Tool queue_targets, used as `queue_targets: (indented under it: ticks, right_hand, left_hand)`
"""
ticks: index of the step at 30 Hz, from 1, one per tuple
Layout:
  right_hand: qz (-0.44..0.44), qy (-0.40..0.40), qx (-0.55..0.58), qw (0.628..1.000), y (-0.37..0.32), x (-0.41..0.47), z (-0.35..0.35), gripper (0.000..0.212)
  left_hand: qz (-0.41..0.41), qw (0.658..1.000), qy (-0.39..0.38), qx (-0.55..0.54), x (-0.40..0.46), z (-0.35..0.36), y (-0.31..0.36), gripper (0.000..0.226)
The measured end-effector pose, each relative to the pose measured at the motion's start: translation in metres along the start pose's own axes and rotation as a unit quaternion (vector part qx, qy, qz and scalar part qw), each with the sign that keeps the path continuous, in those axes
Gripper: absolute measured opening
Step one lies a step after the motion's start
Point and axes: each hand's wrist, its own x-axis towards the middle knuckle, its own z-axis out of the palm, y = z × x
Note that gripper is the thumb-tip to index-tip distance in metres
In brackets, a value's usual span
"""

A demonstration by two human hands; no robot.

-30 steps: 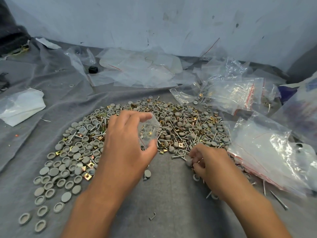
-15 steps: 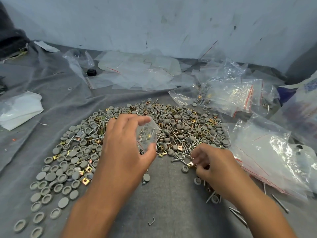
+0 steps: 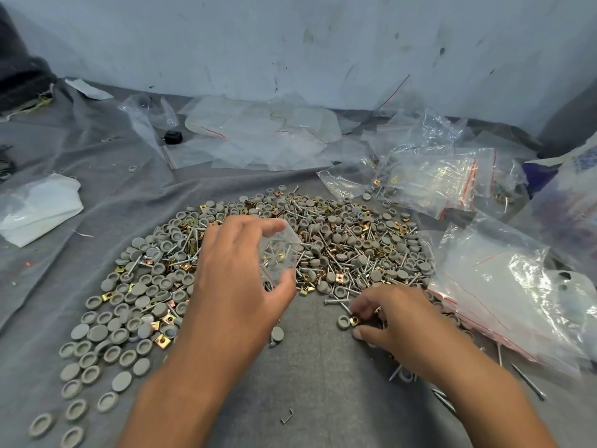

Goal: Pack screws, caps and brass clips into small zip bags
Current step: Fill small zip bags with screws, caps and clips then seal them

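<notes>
A wide heap of grey caps [image 3: 142, 305], screws [image 3: 358, 273] and brass clips [image 3: 342, 278] covers the grey cloth [image 3: 310, 376]. My left hand [image 3: 239, 286] holds a small clear zip bag [image 3: 279, 253] above the heap, thumb below and fingers on top; screws and brass pieces show inside it. My right hand [image 3: 397, 321] lies low at the heap's near right edge, its fingertips pinching a brass clip [image 3: 355, 321] beside a grey cap [image 3: 343, 321].
Filled zip bags with red seals [image 3: 452, 182] lie at the back right. A stack of larger clear bags [image 3: 510, 292] sits at the right. Empty bags [image 3: 258, 134] spread along the wall, with a black cap [image 3: 172, 137] and white plastic [image 3: 38, 208] at the left.
My right hand drew back toward me from the heap's edge and now pinches a brass clip. My left hand kept the bag in nearly the same place.
</notes>
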Motion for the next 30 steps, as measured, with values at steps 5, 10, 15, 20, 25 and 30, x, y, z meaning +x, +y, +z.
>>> queue_targets:
  ticks: [5, 10, 15, 20, 25, 30]
  right_hand:
    - [-0.011, 0.005, -0.025, 1.000, -0.006, -0.004, 0.005, 0.012]
    - [-0.020, -0.002, -0.029, 0.999, -0.008, -0.008, 0.005, 0.013]
    - [-0.069, 0.118, 0.220, 0.966, -0.026, -0.011, -0.011, 0.011]
    - [-0.206, 0.291, 0.229, 0.906, -0.068, -0.009, -0.011, 0.012]
    - [-0.216, 0.355, 0.189, 0.890, -0.080, -0.006, -0.003, 0.023]
    - [-0.223, 0.383, 0.192, 0.876, -0.085, -0.004, -0.003, 0.023]
  left_hand:
    - [0.001, 1.000, 0.002, 0.000, 0.000, 0.000, -0.001, 0.052]
    - [0.004, 1.000, 0.002, 0.003, -0.001, 0.000, -0.001, 0.051]
    - [0.010, 1.000, 0.004, 0.006, -0.002, 0.002, 0.003, 0.050]
    - [0.029, 0.999, 0.000, 0.014, -0.003, 0.007, 0.013, 0.053]
    - [0.032, 0.999, 0.000, 0.015, -0.004, 0.010, 0.013, 0.052]
    - [0.036, 0.999, 0.007, 0.000, -0.003, 0.009, 0.011, 0.048]
